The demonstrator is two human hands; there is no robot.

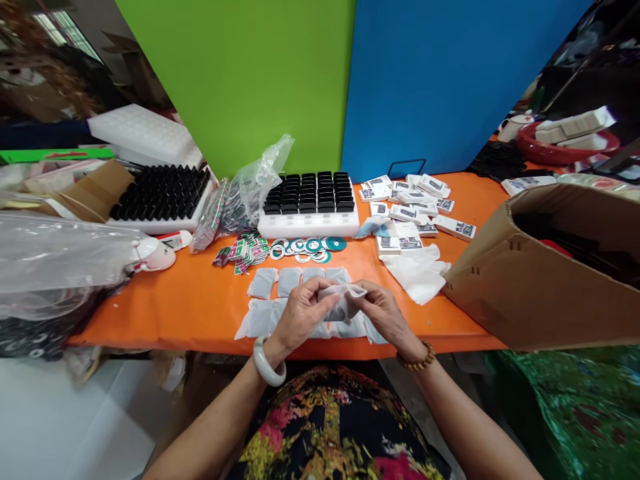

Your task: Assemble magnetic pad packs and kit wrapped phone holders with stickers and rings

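Observation:
Between my two hands is a small translucent white pouch (336,308) with something dark inside it. My left hand (303,313) grips its left side between thumb and fingers. With thumb and fingertips, my right hand (385,312) pinches the right side near the pouch's upper edge. Below and behind it, similar wrapped pouches (263,283) lie in two rows on the orange table (190,300); my hands hide some of them. Beyond those are flat ring-shaped pieces (313,245) in white and teal, and a pile of small printed cards (245,253).
Black pieces stand in a white foam tray (310,223), with a second filled tray (165,193) to the left. Small white boxes (413,197) and white sheets (417,273) lie right of centre. A large cardboard box (545,287) flanks the right; green and blue panels (240,80) rise behind.

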